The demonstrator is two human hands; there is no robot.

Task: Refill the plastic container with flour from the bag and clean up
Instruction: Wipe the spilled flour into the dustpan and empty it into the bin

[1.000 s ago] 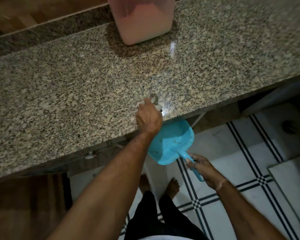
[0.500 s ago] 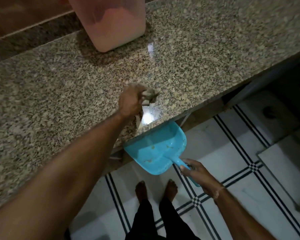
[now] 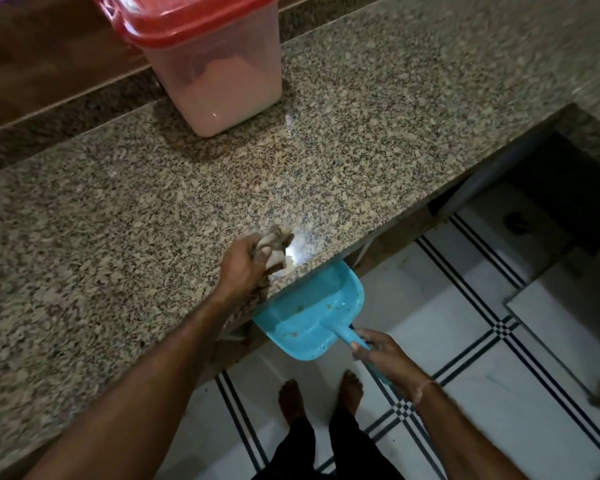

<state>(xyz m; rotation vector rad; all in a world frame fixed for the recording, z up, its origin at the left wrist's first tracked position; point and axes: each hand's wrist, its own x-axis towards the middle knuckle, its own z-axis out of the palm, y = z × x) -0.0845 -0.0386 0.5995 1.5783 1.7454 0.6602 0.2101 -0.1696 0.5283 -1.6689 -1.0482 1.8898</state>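
Observation:
A translucent plastic container [image 3: 219, 77] with a red lid stands at the back of the granite counter [image 3: 361, 140], flour showing through its walls. My left hand [image 3: 245, 268] is closed on a bunched grey cloth [image 3: 274, 244] pressed to the counter by its front edge, beside a small pale patch of flour [image 3: 300, 252]. Just under that edge my right hand [image 3: 383, 358] holds the handle of a blue dustpan [image 3: 312, 313], its mouth tucked below the counter lip. The flour bag is not in view.
The counter ends at the right in a dark opening [image 3: 551, 188] with a recess below. White floor tiles with dark stripes [image 3: 499, 341] lie under the dustpan, and my bare feet [image 3: 319, 393] stand close to the counter. A wooden ledge [image 3: 49, 71] runs behind.
My left hand with the cloth slid from the edge inward and back toward the edge. The dustpan stayed under the lip. The view tilted up, bringing the container's red lid into sight.

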